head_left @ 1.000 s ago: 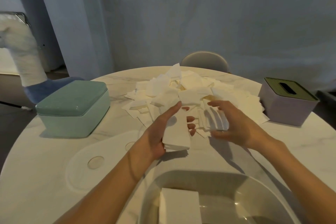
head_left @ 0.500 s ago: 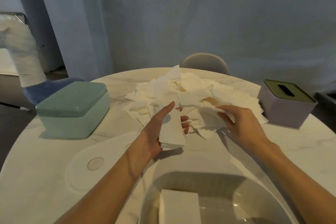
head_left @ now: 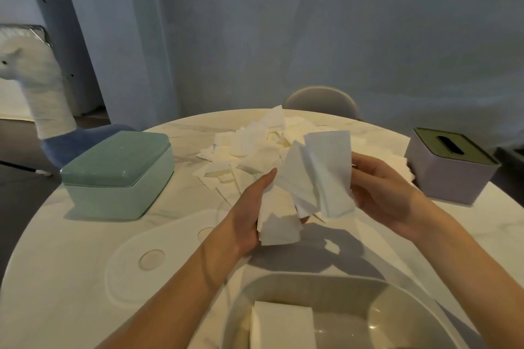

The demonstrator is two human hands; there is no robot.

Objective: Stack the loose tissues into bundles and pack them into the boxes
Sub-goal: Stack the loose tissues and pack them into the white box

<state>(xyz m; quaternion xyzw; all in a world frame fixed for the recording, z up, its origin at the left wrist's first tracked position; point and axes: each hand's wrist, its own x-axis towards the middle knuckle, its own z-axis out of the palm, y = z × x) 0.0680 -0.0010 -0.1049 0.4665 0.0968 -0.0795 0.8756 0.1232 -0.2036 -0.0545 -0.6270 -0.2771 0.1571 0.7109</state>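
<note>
The bundle (head_left: 279,221) of stacked white tissues is held above the table (head_left: 85,278), in front of the person, in the left hand (head_left: 249,212). That hand is palm-right, thumb extended up along the bundle's left edge, fingers wrapped behind and underneath. The right hand (head_left: 380,193) is raised beside it, palm-left, pinching one loose tissue (head_left: 326,176) by its right edge; the sheet hangs folded and creased, overlapping the top of the bundle. Both forearms are bare and enter from the near edge.

Behind the hands lies one pile (head_left: 249,150) of loose tissues, square and rectangular sheets, thin and soft, scattered flat at mid-table; number cannot be counted.

Boxes: three. One green box (head_left: 119,176), rounded rectangular, smooth lid closed, at left. One lilac box (head_left: 450,167), cubic, with olive slotted lid, at right. One grey box (head_left: 354,312), open, glossy, at the near edge, containing one finished white stack (head_left: 283,326).

One flat white lid (head_left: 158,258) with a round recess lies beside it. Table round, marble-patterned. One chair (head_left: 320,100) behind.
</note>
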